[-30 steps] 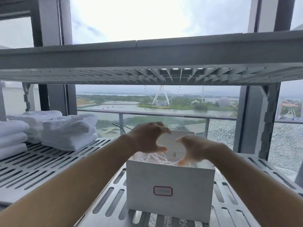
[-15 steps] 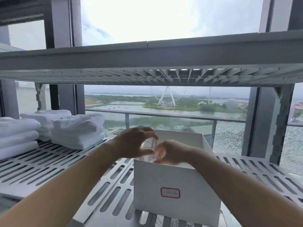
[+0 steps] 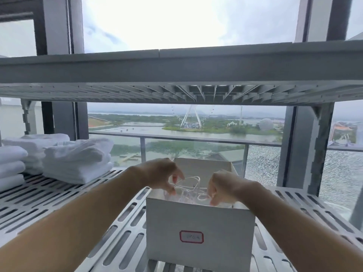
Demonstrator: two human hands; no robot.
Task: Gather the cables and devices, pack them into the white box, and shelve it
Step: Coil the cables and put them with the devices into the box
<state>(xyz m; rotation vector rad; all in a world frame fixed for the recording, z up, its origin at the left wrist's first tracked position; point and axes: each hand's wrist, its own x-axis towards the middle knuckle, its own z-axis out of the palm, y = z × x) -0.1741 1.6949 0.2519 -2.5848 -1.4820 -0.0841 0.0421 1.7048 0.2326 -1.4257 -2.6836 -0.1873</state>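
White box [image 3: 198, 228]: sitting open-topped on the slotted grey shelf [image 3: 59, 203], red-bordered label [image 3: 191, 236] facing the camera. Reaching in from both bottom corners, forearms converging over the box top. Left hand [image 3: 161, 174]: hanging above the left rim, wrist bent, thumb and forefinger pinching a loop of the white cables [image 3: 190, 188]. Right hand [image 3: 222, 186]: dipping knuckles-up into the right side, fingers curled down, gripping cable strands. Cables: lying tangled inside the box, a few loops rising above the rim between the hands. Folded white towels [image 3: 78, 160]: stacking well to the left on the same shelf. Upper shelf [image 3: 176, 67]: spanning overhead. Beyond, through glass: railing, water, Ferris wheel [image 3: 189, 118]. Label text blurring out, unreadable. Box contents under the cables hiding behind the front wall. Forearms running out of frame at the bottom.
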